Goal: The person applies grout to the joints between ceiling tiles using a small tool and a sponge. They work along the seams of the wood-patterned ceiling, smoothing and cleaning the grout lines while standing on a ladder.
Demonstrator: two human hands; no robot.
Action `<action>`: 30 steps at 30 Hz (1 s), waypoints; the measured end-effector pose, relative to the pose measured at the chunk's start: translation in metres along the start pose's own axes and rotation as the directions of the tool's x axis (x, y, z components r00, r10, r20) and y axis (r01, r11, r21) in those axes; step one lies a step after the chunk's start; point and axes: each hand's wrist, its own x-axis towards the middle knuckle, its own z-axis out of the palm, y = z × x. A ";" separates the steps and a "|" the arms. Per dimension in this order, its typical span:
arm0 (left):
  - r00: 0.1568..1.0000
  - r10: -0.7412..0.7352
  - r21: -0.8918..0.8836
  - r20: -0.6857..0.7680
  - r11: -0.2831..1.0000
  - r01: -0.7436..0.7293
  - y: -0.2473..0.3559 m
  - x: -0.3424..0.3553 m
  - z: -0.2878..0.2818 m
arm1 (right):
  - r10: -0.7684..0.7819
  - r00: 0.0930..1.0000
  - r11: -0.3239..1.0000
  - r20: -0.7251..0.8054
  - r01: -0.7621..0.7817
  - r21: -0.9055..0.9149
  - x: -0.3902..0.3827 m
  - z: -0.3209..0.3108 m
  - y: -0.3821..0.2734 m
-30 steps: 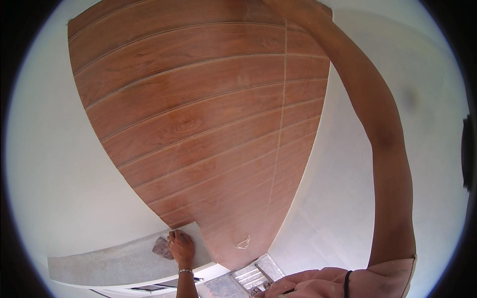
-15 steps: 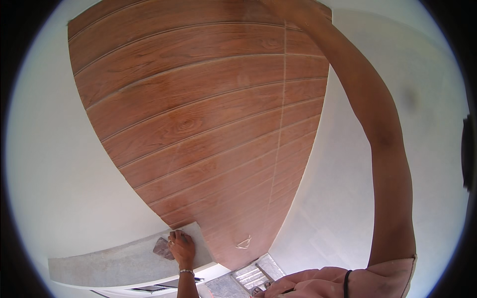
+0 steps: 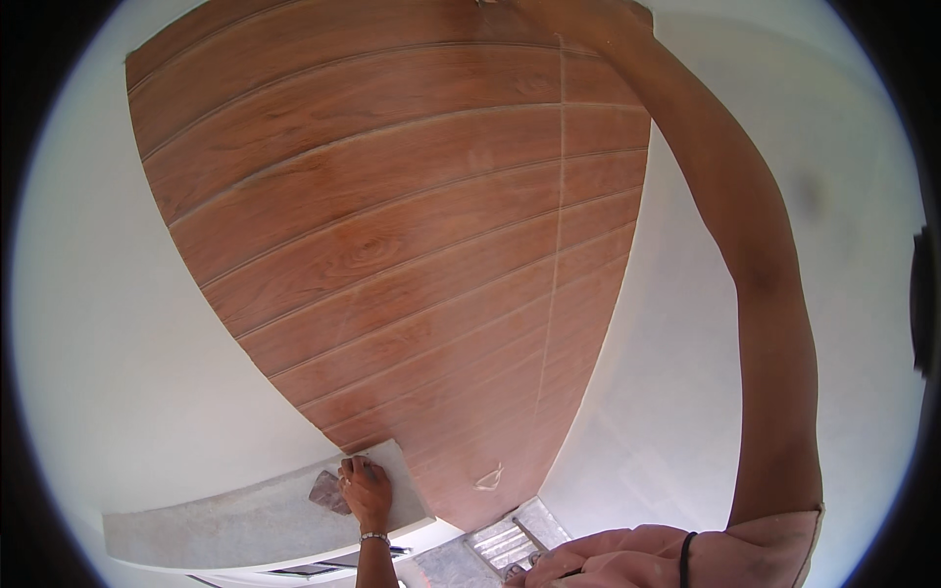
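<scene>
My left hand [image 3: 366, 490], with a bracelet at the wrist, rests on a grey ledge [image 3: 235, 514] at the lower left. Its fingers are curled closed. A flat, dark brown piece [image 3: 328, 493] sticks out against that hand's left side; whether the fingers grip it is hidden. My right arm [image 3: 760, 245] stretches far up along the right and bends over the top of a wood-grain panelled surface [image 3: 392, 225]. My right hand [image 3: 515, 6] is at the top edge, largely cut off and blurred, so its fingers and anything in them cannot be made out.
Plain white walls [image 3: 216, 363] flank the panelling on both sides. A small, pale angular mark or scrap [image 3: 488, 478] shows low on the panels. At the bottom are a slatted grey-white patch [image 3: 505, 549], my feet beside it, and my pink clothing [image 3: 627, 559].
The whole view has shifted slightly. My right hand has moved a little left along the top of the panelling. My left hand stays on the ledge beside the brown piece.
</scene>
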 end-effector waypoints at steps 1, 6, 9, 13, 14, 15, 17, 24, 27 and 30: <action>1.000 0.000 -0.005 -0.008 1.000 0.000 0.000 0.000 -0.001 | -0.002 1.000 0.999 0.011 0.003 -0.038 0.000 -0.001 0.000; 1.000 -0.009 -0.007 0.014 1.000 0.009 0.000 0.001 -0.001 | 0.063 0.995 0.992 0.071 -0.070 0.104 0.000 -0.002 -0.001; 1.000 -0.010 -0.016 0.005 1.000 0.010 0.001 0.001 0.000 | -0.008 1.000 0.998 -0.007 0.009 0.060 -0.002 0.003 -0.002; 1.000 -0.009 0.004 0.005 1.000 0.009 0.001 0.001 0.000 | 0.088 0.992 0.992 0.094 -0.096 0.083 -0.006 0.007 -0.003; 1.000 0.001 0.003 -0.001 1.000 -0.001 0.000 0.001 -0.001 | 0.033 0.998 0.998 0.051 -0.036 0.050 -0.008 0.008 -0.004; 1.000 0.004 0.002 -0.003 1.000 -0.004 0.000 0.001 -0.001 | -0.023 1.000 1.000 0.010 0.023 0.014 -0.011 0.008 -0.004; 1.000 0.005 -0.006 0.000 1.000 -0.005 0.001 0.002 0.000 | -0.057 0.998 0.998 -0.006 0.057 -0.024 -0.015 0.009 -0.004; 1.000 0.012 0.014 -0.003 1.000 -0.012 -0.001 0.000 0.001 | -0.070 0.997 0.997 -0.019 0.069 -0.025 -0.018 0.013 -0.002; 1.000 0.008 0.019 0.019 1.000 -0.008 -0.001 0.001 0.002 | -0.055 0.998 0.998 -0.033 0.056 0.032 -0.017 0.016 0.003; 1.000 -0.002 0.037 0.020 0.999 0.001 -0.002 0.001 0.003 | -0.041 0.999 0.998 0.003 0.041 0.055 -0.011 0.020 0.006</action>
